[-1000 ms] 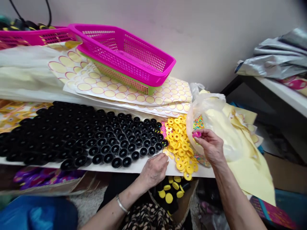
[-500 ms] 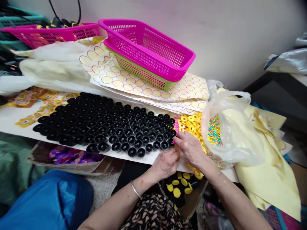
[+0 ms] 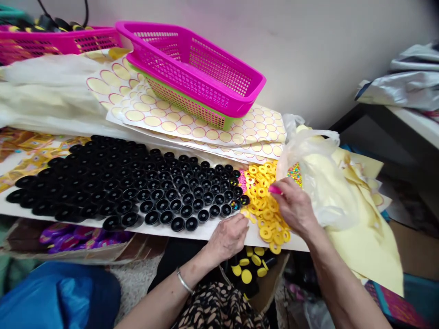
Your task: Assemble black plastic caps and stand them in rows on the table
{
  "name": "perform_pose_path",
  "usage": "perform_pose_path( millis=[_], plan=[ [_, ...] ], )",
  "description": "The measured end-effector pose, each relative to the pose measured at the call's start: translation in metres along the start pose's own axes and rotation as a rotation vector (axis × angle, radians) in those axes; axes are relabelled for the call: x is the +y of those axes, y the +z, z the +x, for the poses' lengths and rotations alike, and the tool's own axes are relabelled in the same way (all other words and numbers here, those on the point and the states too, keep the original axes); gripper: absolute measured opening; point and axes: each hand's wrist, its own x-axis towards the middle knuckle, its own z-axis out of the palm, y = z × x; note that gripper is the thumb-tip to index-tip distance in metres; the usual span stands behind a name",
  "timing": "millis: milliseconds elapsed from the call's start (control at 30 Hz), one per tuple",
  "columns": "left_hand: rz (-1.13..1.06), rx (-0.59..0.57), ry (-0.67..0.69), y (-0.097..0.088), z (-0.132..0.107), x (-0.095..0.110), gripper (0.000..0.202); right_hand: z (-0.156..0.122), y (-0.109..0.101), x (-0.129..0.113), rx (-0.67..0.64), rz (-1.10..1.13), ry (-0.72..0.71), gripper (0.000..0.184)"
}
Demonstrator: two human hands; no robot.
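Note:
My left hand (image 3: pixel 230 235) is closed at the front edge of the table, its fingertips pinching a yellow ring (image 3: pixel 245 212). My right hand (image 3: pixel 295 205) grips a small bright pink piece (image 3: pixel 275 189), whose full shape is hidden by the fingers. It hovers over the pile of yellow rings (image 3: pixel 268 214), beside a clear plastic bag (image 3: pixel 318 183) of tiny coloured beads (image 3: pixel 295 173). To the left of my hands, black round cups (image 3: pixel 186 198) stand in close rows. Coloured beads show inside a black cup (image 3: pixel 235 204) near my left hand. Small pink beads (image 3: pixel 242 181) lie behind the rings.
A pink basket (image 3: pixel 206 68) nested in a green one (image 3: pixel 192 106) rests on sheets of round stickers (image 3: pixel 185 129). Yellow packets (image 3: pixel 30 155) lie at the left. Below the table edge are a box of yellow-lidded pieces (image 3: pixel 246 276) and purple packages (image 3: pixel 82 235).
My right hand has moved right, away from my left hand, toward the bag with the pink piece. The view has shifted right. Coloured beads now show in a cup near my left hand.

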Motion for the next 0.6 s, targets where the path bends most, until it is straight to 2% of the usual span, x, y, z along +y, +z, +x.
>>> perform_pose_path(
  millis=[100,200,267,367,500,600],
  plan=[
    [-0.009,-0.010,-0.007,-0.001,0.002,0.000,0.012,0.003,-0.006,0.047,0.032,-0.026,0.307,0.022],
    [-0.009,-0.018,-0.021,-0.001,0.004,0.000,0.013,0.011,-0.001,0.074,-0.052,-0.056,0.406,0.014],
    [-0.006,-0.013,-0.023,-0.001,0.004,-0.001,0.012,0.018,0.008,0.079,-0.095,-0.022,0.435,0.009],
    [0.002,-0.003,-0.021,0.000,0.004,-0.001,0.011,0.028,0.023,0.078,-0.086,0.092,0.439,0.010],
    [0.023,-0.013,-0.022,0.000,0.003,-0.002,0.012,0.028,0.033,0.082,0.025,0.329,0.403,0.001],
    [0.026,-0.005,-0.013,0.001,0.002,-0.003,0.013,0.017,0.034,0.086,0.154,0.535,0.378,0.015]
  ],
)
